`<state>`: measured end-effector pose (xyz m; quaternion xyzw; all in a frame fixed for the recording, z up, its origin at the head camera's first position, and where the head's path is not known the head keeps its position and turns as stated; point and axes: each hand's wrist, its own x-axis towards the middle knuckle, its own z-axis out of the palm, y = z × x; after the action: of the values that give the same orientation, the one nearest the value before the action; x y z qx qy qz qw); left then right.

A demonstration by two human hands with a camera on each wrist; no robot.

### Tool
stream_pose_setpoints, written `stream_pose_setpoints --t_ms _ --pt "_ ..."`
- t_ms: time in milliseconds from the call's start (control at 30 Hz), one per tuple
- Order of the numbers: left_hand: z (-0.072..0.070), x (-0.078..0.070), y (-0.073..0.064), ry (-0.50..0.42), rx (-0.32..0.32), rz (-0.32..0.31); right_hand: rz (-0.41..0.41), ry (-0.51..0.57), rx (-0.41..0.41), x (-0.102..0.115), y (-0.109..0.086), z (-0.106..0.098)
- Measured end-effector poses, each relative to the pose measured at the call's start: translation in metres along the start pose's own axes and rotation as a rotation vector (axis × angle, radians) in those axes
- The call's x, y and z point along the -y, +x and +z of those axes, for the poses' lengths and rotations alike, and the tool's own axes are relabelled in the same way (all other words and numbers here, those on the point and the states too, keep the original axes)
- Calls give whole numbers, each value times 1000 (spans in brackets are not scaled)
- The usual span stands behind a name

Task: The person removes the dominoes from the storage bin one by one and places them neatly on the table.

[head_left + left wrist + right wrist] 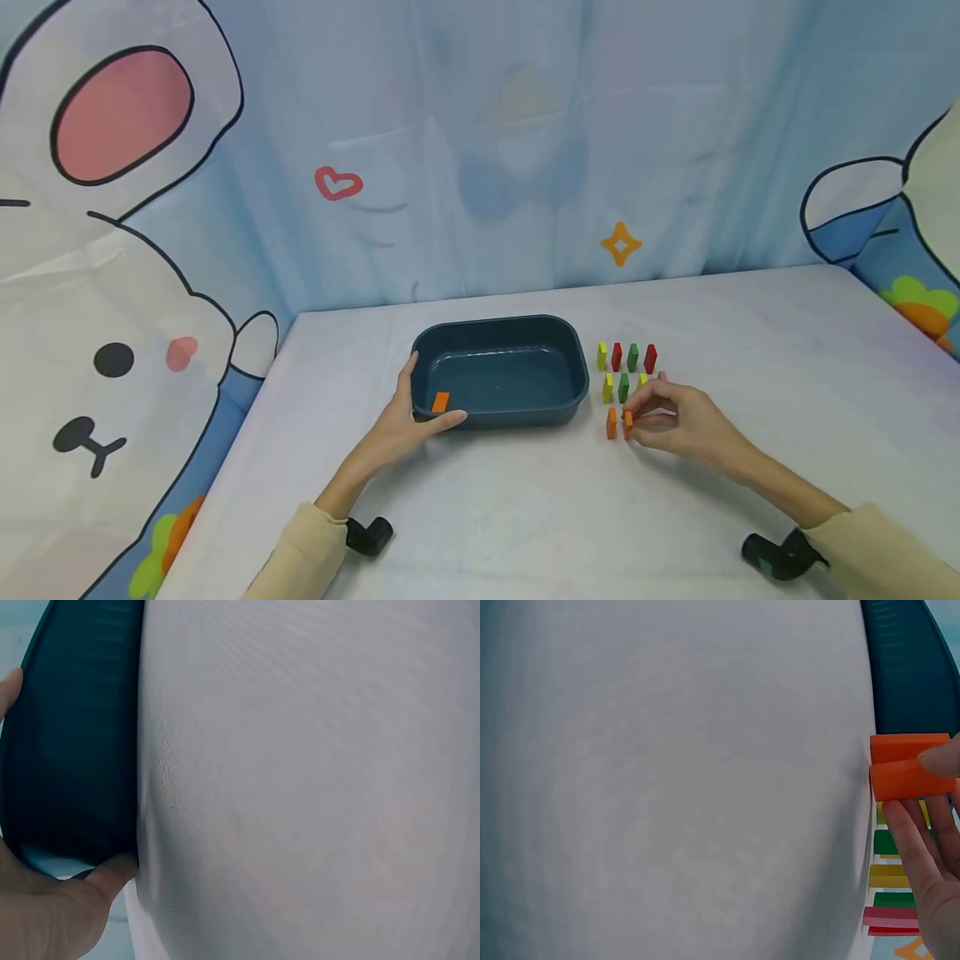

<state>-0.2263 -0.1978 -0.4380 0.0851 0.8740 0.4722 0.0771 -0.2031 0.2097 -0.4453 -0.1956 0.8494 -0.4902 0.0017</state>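
Observation:
A dark teal plastic bin (487, 421) stands on the table. My left hand (401, 429) holds its near left corner, fingers along the left side and thumb across the front wall; in the left wrist view that thumb (116, 876) presses low on the wall. One orange block (440, 402) lies inside the bin near that corner. To the right of the bin, my right hand (678, 421) pinches an upright orange domino block (907, 780) between thumb and fingers. Another orange block (611, 422) stands close beside it, on the bin side.
Behind the right hand stand rows of upright blocks, among them a yellow block (602, 356), a red block (650, 358) and a green block (624, 387). A pink block (891, 916) is partly hidden by the hand. A printed curtain (487, 167) hangs behind the white-covered table (525, 517).

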Motion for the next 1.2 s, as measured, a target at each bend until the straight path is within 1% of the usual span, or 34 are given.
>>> stream_pose_setpoints --t_ms 200,400,667,867,1000,1067,1200 --pt "-1 -1 -1 0 3 -4 13 -34 -10 -1 0 3" --pt "-1 -1 0 1 3 -9 15 -60 -3 -1 1 3" --pt "0 0 1 10 0 -11 18 -76 -1 -1 -1 2" --pt "0 0 2 -2 3 -7 11 -83 -11 -1 -1 1" --pt "0 1 0 8 0 -8 13 -78 -3 -3 -7 0" --pt "0 1 0 8 -4 -4 2 -80 4 -4 -11 -3" --pt "1 2 1 0 -8 13 -8 -122 3 -3 -22 -11"
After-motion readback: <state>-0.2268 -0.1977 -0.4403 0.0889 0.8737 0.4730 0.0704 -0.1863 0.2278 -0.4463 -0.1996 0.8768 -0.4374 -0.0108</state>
